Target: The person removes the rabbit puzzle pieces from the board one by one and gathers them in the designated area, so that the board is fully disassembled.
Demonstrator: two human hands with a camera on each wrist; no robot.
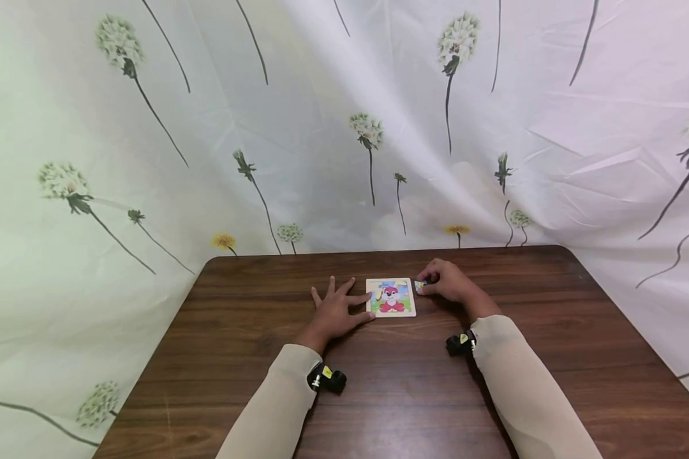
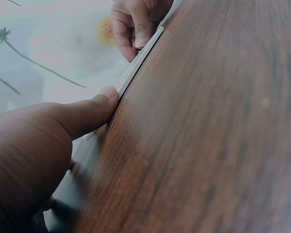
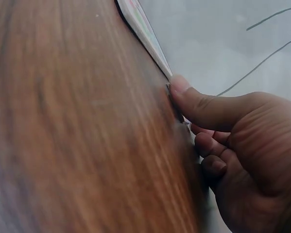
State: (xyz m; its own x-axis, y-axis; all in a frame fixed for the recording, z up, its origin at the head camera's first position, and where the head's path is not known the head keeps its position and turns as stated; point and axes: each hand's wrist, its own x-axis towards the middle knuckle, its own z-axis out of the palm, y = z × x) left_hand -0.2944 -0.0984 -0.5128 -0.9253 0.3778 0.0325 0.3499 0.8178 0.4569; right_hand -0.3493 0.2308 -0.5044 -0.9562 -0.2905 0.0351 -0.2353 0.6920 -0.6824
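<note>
A square picture puzzle (image 1: 390, 298) with a white border and a red-and-white cartoon animal lies flat toward the table's far side. My left hand (image 1: 335, 312) rests at its left side, fingers spread, with thumb and index finger at the border. In the left wrist view that thumb presses the puzzle's thin edge (image 2: 140, 60). Just off the puzzle's right side, my right hand (image 1: 449, 280) pinches a small colourful puzzle piece (image 1: 420, 286) between thumb and fingers. The right wrist view shows the piece (image 3: 176, 104) edge-on, mostly hidden by the thumb, close to the puzzle's corner.
The dark wood-grain table (image 1: 379, 395) has rounded far corners. Behind it hangs a pale cloth (image 1: 321, 127) printed with dandelions, reaching down to the far edge. A black wrist camera (image 1: 327, 378) is strapped on the left sleeve, another camera (image 1: 460, 343) on the right.
</note>
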